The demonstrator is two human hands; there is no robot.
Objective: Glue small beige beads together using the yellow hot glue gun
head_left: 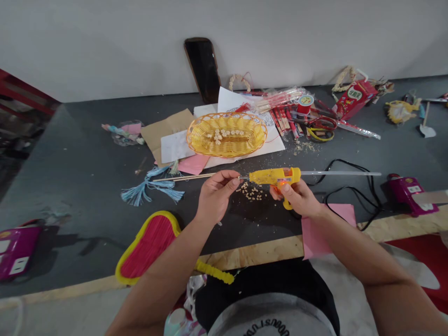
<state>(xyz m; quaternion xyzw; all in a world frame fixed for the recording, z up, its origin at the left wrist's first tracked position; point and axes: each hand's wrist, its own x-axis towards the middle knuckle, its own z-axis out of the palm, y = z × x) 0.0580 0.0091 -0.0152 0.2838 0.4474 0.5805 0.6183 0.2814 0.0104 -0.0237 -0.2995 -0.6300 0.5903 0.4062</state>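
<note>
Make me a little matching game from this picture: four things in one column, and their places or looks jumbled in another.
Things:
1. Glue gun
2. Phone
3. Basket
4. Fan-shaped piece

Places or looks:
A. Leaning against the wall
B. Pinkish red with a yellow rim
C. Held in the right hand
D. Has small pale pieces inside

Pairs: 1-C, 2-A, 3-D, 4-B

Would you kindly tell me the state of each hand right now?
Left hand: closed, pinching what looks like a small pale piece in front of the yellow glue gun.
Right hand: closed, holding the yellow glue gun.
</note>
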